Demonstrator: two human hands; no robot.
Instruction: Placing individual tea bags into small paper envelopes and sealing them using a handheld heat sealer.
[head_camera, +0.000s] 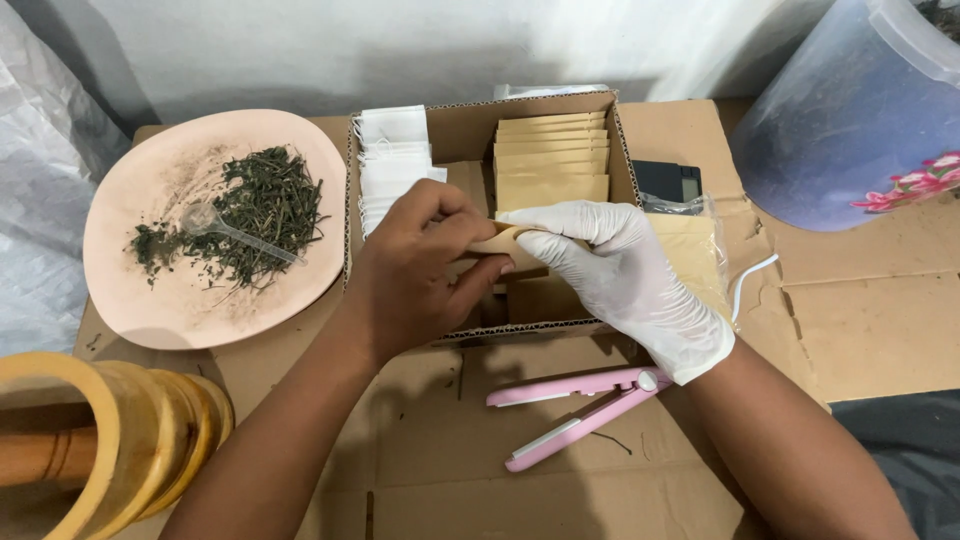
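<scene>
At the centre of the frame, the bare left hand (420, 265) and the white-gloved right hand (620, 270) each close their grip on one tan paper pouch (505, 243), held over an open cardboard box (625, 150). Inside the box sit one stack of white filter bags (392, 160) and one row of tan pouches (551, 160). At left, one pink plate (130, 300) carries dried herbs (262, 205) and one clear spoon (215, 225). One pink heat sealer (575, 410) lies on the cardboard-covered desk (880, 320) at lower centre.
</scene>
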